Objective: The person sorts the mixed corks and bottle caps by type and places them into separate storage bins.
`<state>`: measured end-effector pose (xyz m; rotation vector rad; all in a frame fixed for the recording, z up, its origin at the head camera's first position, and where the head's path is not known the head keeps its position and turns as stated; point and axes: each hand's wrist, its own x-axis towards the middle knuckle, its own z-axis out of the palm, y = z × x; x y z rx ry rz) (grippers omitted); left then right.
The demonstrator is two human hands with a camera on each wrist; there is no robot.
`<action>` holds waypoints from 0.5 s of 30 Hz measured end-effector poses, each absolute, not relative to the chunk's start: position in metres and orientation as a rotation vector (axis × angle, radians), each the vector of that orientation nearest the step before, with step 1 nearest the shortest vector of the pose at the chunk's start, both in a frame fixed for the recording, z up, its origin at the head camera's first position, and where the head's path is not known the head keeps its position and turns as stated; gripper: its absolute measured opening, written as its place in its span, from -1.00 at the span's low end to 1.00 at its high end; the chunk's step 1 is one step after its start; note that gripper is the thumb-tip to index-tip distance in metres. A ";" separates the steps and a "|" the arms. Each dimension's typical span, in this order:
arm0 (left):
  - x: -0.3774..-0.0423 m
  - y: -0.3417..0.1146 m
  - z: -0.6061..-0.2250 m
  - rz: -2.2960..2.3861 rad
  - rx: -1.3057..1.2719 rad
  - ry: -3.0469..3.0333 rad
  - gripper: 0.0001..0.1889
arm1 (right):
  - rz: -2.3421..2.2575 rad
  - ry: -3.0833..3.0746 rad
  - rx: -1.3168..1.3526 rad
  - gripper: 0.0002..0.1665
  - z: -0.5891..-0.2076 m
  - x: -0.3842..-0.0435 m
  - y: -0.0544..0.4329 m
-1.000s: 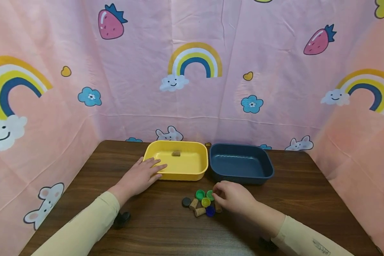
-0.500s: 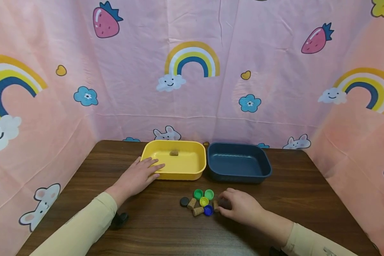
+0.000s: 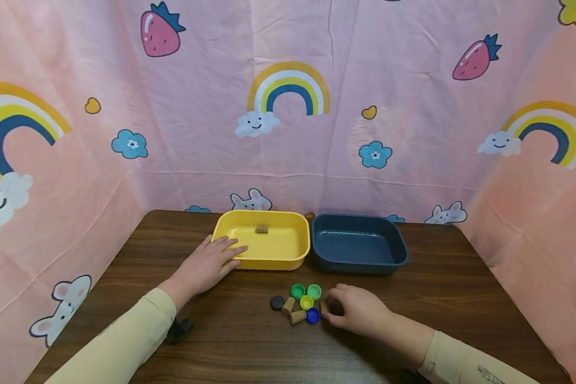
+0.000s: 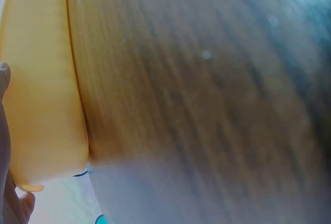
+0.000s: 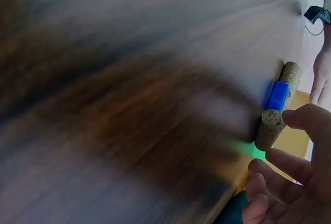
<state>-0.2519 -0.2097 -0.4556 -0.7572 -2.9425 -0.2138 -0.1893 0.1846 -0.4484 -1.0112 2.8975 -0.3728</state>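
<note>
My left hand (image 3: 209, 262) rests over the near-left rim of the yellow tray (image 3: 288, 264), fingers straight and spread; a cork (image 3: 261, 229) lies inside that tray. My right hand (image 3: 360, 309) is low over the table at the right end of a small group of corks and caps. Its thumb and index finger are curled about the two ends of a cork (image 5: 271, 128), which stays on the table. Beside that cork is a blue cap (image 3: 313, 316). Two more corks, a yellow cap (image 3: 306, 303), two green caps (image 3: 298, 291) and a black cap (image 3: 277, 303) lie to its left.
A dark blue tray (image 3: 360, 266) stands right of the yellow one, both near the back of the brown wooden table (image 3: 240, 341). Pink patterned cloth (image 3: 197, 133) hangs behind and along both sides.
My right hand has come down and slightly nearer to me, and its thumb and index finger have closed in on the rightmost cork. My left hand keeps its place on the yellow tray.
</note>
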 end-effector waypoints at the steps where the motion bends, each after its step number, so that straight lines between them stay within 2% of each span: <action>1: -0.252 -0.210 -0.456 -0.215 -0.757 -2.944 -0.50 | -0.372 2.897 -1.014 -0.64 -0.449 -0.190 0.185; 15: -0.253 -0.210 -0.458 -0.205 -0.765 -2.940 -0.50 | -0.346 2.895 -1.043 -0.65 -0.453 -0.193 0.182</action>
